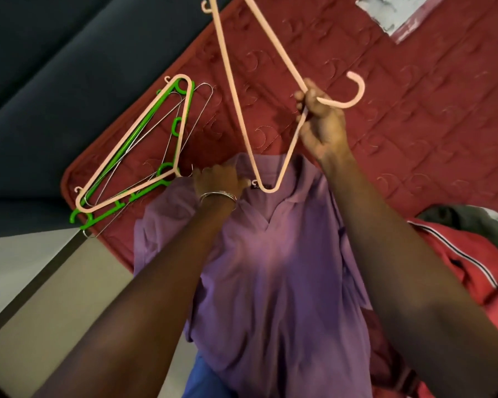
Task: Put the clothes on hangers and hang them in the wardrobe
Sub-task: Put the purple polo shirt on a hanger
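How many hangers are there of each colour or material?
Pink plastic hangers: 2, one held by the right hand, one in the pile
Green plastic hangers: at least 1; overlap hides the exact count
Thin wire hangers: at least 1
Total: at least 4

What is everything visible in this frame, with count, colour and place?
polo shirt: one, purple, lying collar-up on the bedspread at centre.
held hanger: one, pale pink plastic, raised above the shirt, its lower corner at the collar.
hanger pile: one pale pink, at least one green, several thin wire ones, stacked on the bedspread at left.
bedspread: one, dark red quilted, under everything.
red garment: one, red with striped trim, at right edge.
grey garment: one, partly seen, behind the red one.
bangles: silver, count unclear, on the left wrist.
left hand: pinches the shirt's collar.
right hand: grips the held hanger near its hook.
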